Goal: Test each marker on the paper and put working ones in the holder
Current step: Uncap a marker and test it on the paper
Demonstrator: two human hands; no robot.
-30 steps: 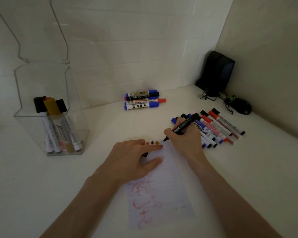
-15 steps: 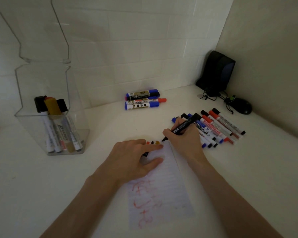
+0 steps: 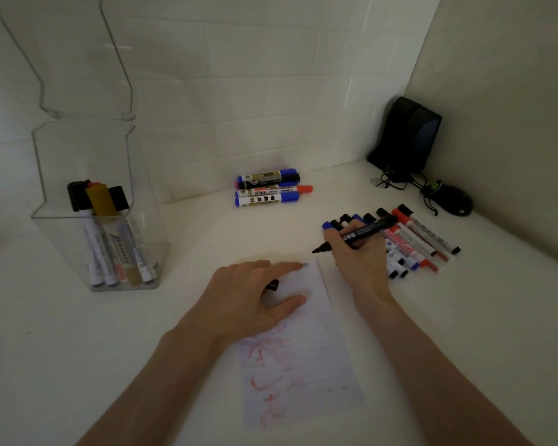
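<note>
On the white counter (image 3: 464,317) the clear holder (image 3: 55,243) stands well to the left, a few markers (image 3: 94,249) upright inside. The lined paper (image 3: 306,358) lies in front, red scribbles on its lower half. The left hand (image 3: 248,300) rests flat on the top of the sheet, fingers spread, pinning it. The right hand (image 3: 358,259) has its fingers pinching an uncapped black marker (image 3: 364,231), whose nib (image 3: 316,251) is just off the sheet's upper right corner, seemingly over bare counter. To test it well, set the nib on a blank line, draw one short firm stroke, and keep the sheet pinned
</note>
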